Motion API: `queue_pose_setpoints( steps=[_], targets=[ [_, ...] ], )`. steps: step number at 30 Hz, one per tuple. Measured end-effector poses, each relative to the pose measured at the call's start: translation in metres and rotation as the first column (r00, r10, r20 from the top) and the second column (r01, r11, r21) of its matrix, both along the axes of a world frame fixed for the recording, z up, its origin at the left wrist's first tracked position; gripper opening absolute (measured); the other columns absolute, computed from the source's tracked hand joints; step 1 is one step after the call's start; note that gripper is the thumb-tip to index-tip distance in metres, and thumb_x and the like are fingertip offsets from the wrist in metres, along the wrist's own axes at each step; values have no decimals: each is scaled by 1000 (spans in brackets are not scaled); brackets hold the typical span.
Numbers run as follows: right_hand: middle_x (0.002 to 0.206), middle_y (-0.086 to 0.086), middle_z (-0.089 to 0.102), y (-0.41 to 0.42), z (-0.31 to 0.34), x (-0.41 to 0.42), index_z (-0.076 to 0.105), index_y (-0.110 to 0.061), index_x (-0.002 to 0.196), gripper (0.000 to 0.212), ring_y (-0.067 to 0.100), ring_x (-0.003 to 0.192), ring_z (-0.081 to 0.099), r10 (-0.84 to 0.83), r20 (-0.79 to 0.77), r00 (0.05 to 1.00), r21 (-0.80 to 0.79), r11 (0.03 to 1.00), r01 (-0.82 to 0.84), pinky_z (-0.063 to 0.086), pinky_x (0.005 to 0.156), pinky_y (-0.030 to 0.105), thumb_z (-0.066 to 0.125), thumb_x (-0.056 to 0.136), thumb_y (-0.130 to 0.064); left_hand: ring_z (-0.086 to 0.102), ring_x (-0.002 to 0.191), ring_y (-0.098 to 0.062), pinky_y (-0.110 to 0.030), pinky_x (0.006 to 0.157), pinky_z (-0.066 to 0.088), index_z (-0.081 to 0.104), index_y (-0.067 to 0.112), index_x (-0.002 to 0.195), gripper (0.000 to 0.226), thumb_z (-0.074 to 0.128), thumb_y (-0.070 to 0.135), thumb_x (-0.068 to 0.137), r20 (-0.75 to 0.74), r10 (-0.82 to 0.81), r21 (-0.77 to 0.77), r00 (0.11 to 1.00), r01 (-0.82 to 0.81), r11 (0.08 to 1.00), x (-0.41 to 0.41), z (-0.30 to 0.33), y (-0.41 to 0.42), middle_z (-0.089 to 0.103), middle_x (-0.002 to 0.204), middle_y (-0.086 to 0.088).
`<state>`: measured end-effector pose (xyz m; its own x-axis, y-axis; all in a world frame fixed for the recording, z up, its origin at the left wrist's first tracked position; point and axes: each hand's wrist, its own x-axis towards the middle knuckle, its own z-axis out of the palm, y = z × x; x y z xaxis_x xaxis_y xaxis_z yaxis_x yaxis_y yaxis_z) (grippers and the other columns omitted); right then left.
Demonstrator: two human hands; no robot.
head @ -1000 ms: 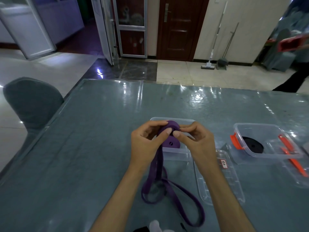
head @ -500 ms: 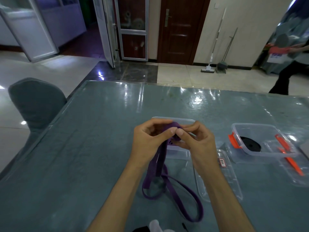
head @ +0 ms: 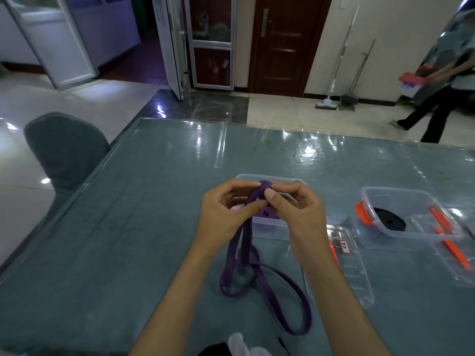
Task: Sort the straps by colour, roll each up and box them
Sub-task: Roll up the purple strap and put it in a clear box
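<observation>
left hand (head: 226, 211) and right hand (head: 295, 211) close together above the table (head: 128, 227), both pinching the purple strap (head: 244, 242) | its rolled end between the fingertips over a clear box (head: 267, 227) | loose tail hung down, looping on the table between the forearms

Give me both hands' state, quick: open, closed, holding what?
Left hand: closed, pinching the purple strap at its rolled end.
Right hand: closed, pinching the same rolled end.
</observation>
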<state>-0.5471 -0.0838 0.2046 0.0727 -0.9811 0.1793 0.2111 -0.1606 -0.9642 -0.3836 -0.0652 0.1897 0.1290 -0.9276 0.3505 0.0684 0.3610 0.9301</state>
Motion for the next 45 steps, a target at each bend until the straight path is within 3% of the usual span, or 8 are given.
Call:
queue_pose_setpoints(
  steps=[9,14,18,21,29,35,39,45],
  targets=[
    [99,8,79,-6,4,-4,73,-16,96,10,28,94,78,-6,-38,999,-132,991,1,64,76,34,79,91,-10,76,109,-24,-25,93,58,76,27,122,42,89,15,84,-7,-53,-57,999,53,997,-1,-4,-7,79,115,-2],
    [99,4,80,-21,8,-7,76,-14,104,14,19,95,78,-4,-136,991,-216,976,-26,61,81,25,78,91,-10,76,103,-31,-33,93,59,52,28,131,62,90,16,83,-212,-82,-46,974,74,996,-8,-1,-16,78,111,-14],
    [108,0,78,-32,11,-31,78,-31,109,27,22,102,76,124,-245,962,-216,960,-179,64,85,35,81,86,-18,78,100,-25,-26,87,59,61,27,118,51,94,22,79,-158,-45,-46,986,38,998,-8,0,-24,79,107,-9],
    [113,3,75,-39,6,-34,78,-23,118,29,29,107,74,136,-280,950,-219,955,-201,63,90,49,81,90,-17,77,103,-23,-25,88,60,76,29,107,31,92,24,81,-112,12,-74,994,-20,997,-10,-3,-29,79,108,-3],
    [114,13,77,-40,-4,-11,78,-19,115,25,32,110,74,41,-41,998,-190,981,-48,61,94,49,78,90,-16,76,107,-24,-27,94,58,82,19,111,28,85,11,85,-86,-61,-92,994,53,994,0,-1,-43,78,112,-7],
    [106,9,80,-49,2,-18,77,-17,100,23,29,102,78,44,-129,991,-125,990,-60,63,91,47,87,79,-18,77,105,-21,-24,92,59,80,23,107,23,83,9,89,-44,33,-109,998,-37,993,-1,-5,-41,80,109,2],
    [108,8,80,-48,5,-13,79,-27,106,26,29,104,77,-13,-25,1000,-180,984,9,64,89,42,86,83,-15,74,112,-27,-31,98,58,81,24,116,33,86,13,85,-80,-27,-69,996,22,997,-3,-5,-44,77,117,-6],
    [102,15,78,-47,9,-12,68,-17,86,28,35,99,77,51,-33,998,-99,994,-55,64,87,52,92,75,-26,77,106,-23,-25,92,59,80,24,110,24,84,15,89,-51,7,-131,999,-14,991,5,10,-47,80,110,-1]
  ],
)
